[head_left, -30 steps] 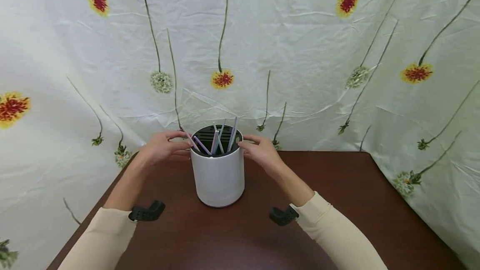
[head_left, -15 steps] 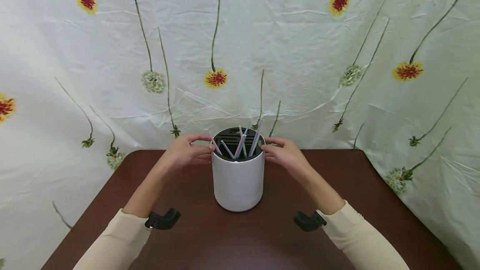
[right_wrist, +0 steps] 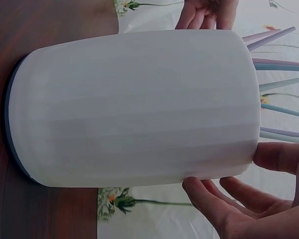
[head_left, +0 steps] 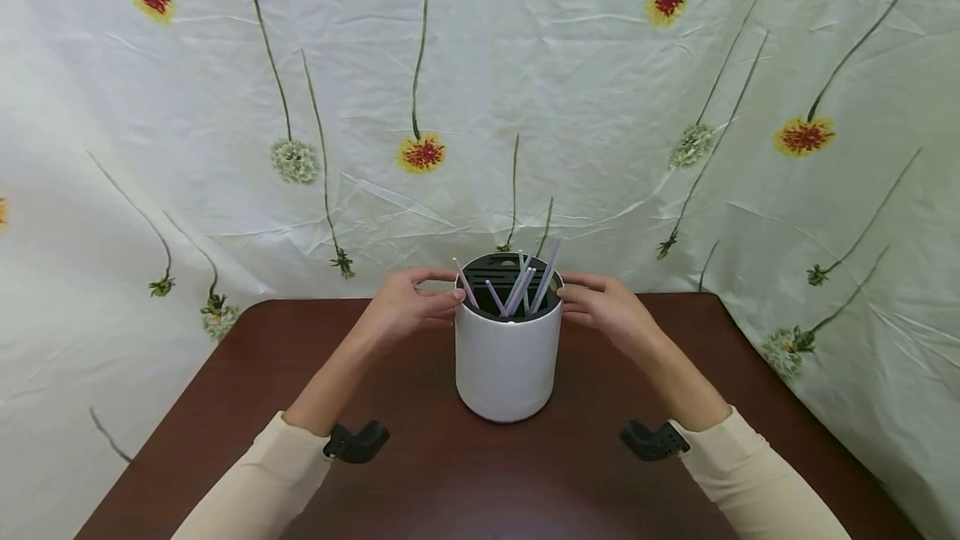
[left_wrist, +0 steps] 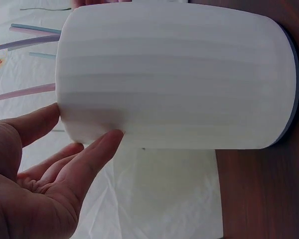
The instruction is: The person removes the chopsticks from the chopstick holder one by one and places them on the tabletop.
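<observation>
A white cloth (head_left: 480, 65), printed with long-stemmed red-and-yellow and pale flowers, hangs behind a dark reddish-brown table (head_left: 480, 482), where a white cylindrical container (head_left: 507, 365) stands upright near the center, toward the far side. Its plain, smooth-looking wall carries faint lengthwise bands of shading in the wrist views and rounds inward at the bottom. A person's left grip (head_left: 408, 304) and right grip (head_left: 609, 307) hold the container from opposite sides, each with the thumb at the rim and fingers set against the upper wall. Filling the container's round mouth, inside a narrow white edge, sits a black insert (head_left: 491, 276) with parallel slots toward the back. Slim sticks (head_left: 517, 294) in lavender, pink and blue-green tilt at differing angles from the mouth, rising above the rim; the leftmost leans outward beside the left thumb. A thin dark base strip (left_wrist: 295, 89) rings the foot.
</observation>
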A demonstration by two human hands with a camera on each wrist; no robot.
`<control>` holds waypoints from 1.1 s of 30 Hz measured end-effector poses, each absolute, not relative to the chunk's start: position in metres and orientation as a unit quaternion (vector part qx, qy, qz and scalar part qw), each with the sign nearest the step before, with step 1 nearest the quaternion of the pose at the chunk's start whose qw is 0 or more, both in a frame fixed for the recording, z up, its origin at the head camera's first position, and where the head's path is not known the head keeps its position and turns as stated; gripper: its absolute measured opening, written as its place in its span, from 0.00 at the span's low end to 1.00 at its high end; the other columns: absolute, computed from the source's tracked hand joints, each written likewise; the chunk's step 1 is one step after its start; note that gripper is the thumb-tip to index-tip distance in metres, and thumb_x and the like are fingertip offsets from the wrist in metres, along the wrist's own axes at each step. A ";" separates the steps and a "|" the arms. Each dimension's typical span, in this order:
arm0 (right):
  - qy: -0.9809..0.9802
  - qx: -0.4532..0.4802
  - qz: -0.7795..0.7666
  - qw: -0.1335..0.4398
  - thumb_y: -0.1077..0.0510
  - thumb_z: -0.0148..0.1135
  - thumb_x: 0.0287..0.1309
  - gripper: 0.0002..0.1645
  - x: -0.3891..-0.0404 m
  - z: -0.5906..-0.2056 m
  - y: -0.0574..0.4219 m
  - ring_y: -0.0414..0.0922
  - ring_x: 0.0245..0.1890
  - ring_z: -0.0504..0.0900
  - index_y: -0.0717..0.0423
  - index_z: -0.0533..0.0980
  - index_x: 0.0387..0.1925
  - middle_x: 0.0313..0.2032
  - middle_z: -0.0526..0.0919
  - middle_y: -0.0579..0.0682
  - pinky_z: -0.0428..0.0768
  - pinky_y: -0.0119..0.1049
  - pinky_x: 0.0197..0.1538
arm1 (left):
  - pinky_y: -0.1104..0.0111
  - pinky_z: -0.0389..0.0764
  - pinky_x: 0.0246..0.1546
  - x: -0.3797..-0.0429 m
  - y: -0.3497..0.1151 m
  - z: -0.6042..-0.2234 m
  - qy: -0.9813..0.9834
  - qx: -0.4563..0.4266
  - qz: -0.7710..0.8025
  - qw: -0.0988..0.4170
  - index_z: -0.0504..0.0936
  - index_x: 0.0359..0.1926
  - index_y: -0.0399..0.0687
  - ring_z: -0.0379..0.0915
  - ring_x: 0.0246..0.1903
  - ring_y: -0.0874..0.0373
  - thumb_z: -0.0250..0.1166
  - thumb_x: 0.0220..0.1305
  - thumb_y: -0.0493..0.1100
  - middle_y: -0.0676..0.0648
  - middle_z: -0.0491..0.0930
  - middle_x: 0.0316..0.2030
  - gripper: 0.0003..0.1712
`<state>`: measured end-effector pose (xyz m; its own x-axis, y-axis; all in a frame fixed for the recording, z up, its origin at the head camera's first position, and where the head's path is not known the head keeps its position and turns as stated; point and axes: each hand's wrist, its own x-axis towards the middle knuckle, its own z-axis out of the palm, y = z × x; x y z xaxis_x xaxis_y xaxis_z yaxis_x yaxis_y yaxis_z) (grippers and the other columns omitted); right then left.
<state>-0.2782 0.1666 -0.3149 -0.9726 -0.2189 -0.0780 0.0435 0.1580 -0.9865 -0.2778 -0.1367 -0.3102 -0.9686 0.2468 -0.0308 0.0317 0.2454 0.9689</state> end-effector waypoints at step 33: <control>0.753 -0.074 -0.647 0.099 0.59 0.53 0.75 0.33 -0.280 -0.318 0.188 0.60 0.67 0.74 0.66 0.60 0.75 0.73 0.64 0.67 0.72 0.48 0.70 | 0.54 0.77 0.64 -0.305 -0.096 -0.312 0.831 0.073 0.550 0.043 0.75 0.68 0.42 0.74 0.66 0.49 0.63 0.73 0.47 0.41 0.76 0.66 0.27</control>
